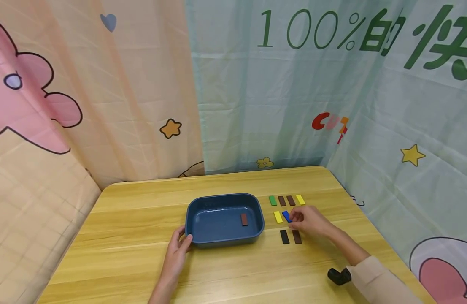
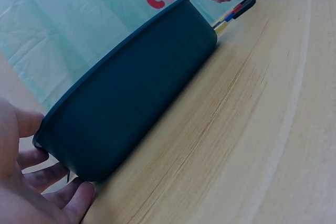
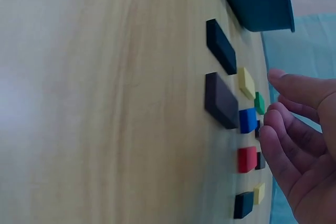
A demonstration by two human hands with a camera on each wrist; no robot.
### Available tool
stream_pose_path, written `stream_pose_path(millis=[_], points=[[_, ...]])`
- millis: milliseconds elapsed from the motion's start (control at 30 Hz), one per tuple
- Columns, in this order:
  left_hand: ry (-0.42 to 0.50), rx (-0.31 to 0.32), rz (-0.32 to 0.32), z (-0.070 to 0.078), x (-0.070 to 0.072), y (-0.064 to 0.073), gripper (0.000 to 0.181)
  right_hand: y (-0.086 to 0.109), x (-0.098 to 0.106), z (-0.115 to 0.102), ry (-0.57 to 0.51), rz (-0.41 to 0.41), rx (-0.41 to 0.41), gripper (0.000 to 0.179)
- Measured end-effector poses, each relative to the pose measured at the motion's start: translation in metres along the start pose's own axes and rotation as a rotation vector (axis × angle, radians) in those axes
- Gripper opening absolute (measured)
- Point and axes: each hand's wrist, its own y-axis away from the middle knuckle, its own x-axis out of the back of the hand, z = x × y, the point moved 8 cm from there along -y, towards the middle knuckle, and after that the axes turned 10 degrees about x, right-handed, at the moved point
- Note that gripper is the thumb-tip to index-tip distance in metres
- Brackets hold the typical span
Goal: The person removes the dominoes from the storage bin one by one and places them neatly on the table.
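Note:
A dark blue rectangular basin (image 1: 225, 244) stands on the table with one brown block (image 1: 244, 219) lying inside. My left hand (image 1: 177, 245) holds the basin's left end, thumb at the rim and fingers round the corner, as the left wrist view shows. My right hand (image 1: 309, 220) hovers over the flat blocks right of the basin, fingers loosely bent and nothing between them. Just beneath its fingertips is a blue block (image 1: 287, 216), slightly turned, with a yellow block (image 1: 278, 217) beside it. The right wrist view also shows a red block (image 3: 247, 159), hidden by the hand in the head view.
Behind lies a row with a green block (image 1: 273, 200), two brown blocks and a yellow block (image 1: 300, 199). Nearer the front are a black block (image 1: 284, 237) and a brown block (image 1: 297, 237). Printed curtains (image 1: 256, 105) border the wooden table (image 1: 134, 219).

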Motion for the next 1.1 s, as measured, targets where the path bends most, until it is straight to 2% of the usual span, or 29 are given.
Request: stream_pose_path(millis=[200,333,533,867,1100], points=[[0.000,-0.004,0.012,0.000,0.002,0.000,0.047,-0.020,0.001,-0.015,-0.024,-0.032,0.100,0.012],[-0.001,-0.001,0.006,-0.001,0.002,0.000,0.047,-0.032,0.001,-0.024,-0.045,-0.052,0.133,0.010],[-0.005,0.003,0.015,-0.001,0.003,0.000,0.046,-0.058,0.003,-0.043,-0.012,-0.075,0.194,0.008],[-0.005,-0.006,0.009,0.001,0.004,0.000,0.047,-0.100,-0.005,-0.076,0.001,-0.182,0.261,0.015],[-0.005,-0.009,0.008,0.001,-0.001,-0.001,0.046,-0.122,-0.014,-0.087,-0.003,-0.270,0.273,0.017]])
